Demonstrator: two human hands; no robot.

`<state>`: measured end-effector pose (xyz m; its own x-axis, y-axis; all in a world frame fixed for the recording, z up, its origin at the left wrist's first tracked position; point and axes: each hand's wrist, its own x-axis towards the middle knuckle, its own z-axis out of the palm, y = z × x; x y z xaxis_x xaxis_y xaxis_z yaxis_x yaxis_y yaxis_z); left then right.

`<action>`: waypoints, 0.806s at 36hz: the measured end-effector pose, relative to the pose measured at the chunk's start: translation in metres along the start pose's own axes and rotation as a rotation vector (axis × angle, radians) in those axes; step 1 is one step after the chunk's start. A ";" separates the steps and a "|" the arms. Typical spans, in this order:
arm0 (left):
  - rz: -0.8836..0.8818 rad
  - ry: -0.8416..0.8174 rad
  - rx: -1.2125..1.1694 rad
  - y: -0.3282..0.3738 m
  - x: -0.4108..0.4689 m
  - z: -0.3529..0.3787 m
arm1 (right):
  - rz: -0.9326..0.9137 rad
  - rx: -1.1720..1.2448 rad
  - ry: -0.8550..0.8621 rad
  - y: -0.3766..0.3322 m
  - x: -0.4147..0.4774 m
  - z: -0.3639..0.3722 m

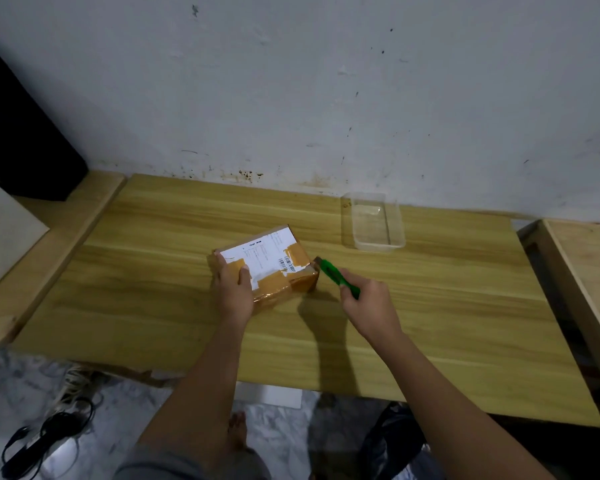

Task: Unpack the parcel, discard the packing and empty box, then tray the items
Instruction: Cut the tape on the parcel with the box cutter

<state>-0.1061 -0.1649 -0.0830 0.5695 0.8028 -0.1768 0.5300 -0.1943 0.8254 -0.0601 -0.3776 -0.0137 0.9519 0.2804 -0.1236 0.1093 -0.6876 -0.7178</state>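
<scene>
The fingers of the left hand [234, 289] are spread and pressed over the near-left end of the parcel [269, 263], with the thumb lying on the top face beside the white label [257, 252] and the other fingers wrapped over the left edge. The hand clamps the parcel flat against the table [430, 323]. The right hand [368, 306] is closed around the handle of a green utility knife [336, 277]; the fingers curl fully about the handle and the thumb lies along its upper side. The knife's tip points toward the far left and meets the parcel at its right-hand corner, at the level of the top edge. Whether a blade is extended cannot be told. The parcel is a small cardboard box, sealed with brown tape [297, 254] across the label and wrapped with clear tape on its near side. It lies near the centre of the wooden table, turned at an angle to the table edge. A clear plastic tray [395, 233] stands to the far right of the parcel, well apart from it, near the wall [326, 98]. It holds nothing. Both forearms reach in from the near edge of the table.
</scene>
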 end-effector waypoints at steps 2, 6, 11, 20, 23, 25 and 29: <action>0.011 0.018 0.014 0.002 -0.016 0.006 | 0.027 0.097 0.061 0.001 0.001 -0.003; 0.071 0.003 -0.019 0.001 -0.049 0.003 | 0.060 0.178 0.098 0.000 0.007 -0.006; 0.212 -0.108 0.055 -0.011 -0.016 -0.015 | 0.077 0.217 0.097 0.003 0.011 -0.002; 0.162 -0.175 0.111 -0.004 -0.026 -0.020 | 0.113 0.254 0.119 0.005 0.004 0.003; 0.099 -0.134 0.082 0.007 -0.063 -0.009 | 0.140 0.256 0.117 0.006 0.000 0.000; 0.104 -0.169 0.096 0.013 -0.084 -0.003 | 0.145 0.236 0.118 0.006 -0.002 -0.002; 0.175 -0.297 0.104 0.012 -0.095 0.001 | 0.143 0.211 0.115 0.006 -0.005 -0.006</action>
<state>-0.1534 -0.2443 -0.0574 0.8071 0.5562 -0.1982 0.4605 -0.3829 0.8008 -0.0623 -0.3865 -0.0135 0.9809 0.1044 -0.1639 -0.0789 -0.5570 -0.8267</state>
